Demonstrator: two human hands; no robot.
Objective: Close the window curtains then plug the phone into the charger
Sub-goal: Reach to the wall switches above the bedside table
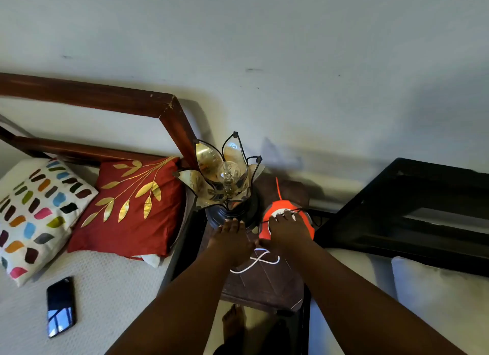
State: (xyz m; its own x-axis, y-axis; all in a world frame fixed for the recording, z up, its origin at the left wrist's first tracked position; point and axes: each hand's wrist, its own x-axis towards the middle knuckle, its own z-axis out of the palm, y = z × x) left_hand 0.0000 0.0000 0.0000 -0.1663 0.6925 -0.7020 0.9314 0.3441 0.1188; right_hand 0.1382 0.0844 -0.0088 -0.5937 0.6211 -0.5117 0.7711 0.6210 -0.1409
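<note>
A black phone lies screen up on the white bed cover at the lower left, far from both hands. On the dark wooden bedside table sits a round orange extension socket. My right hand rests on top of it with fingers spread forward. My left hand lies just left of it, fingers straight and reaching to the lamp's base. A white charger cable loops on the table below the two thumbs; its end is hidden under the hands. No curtains are in view.
A petal-shaped metal lamp with a bare bulb stands at the table's back left. A red cushion and a spotted cushion lean on the wooden headboard. A black frame stands at the right. A bare foot is below.
</note>
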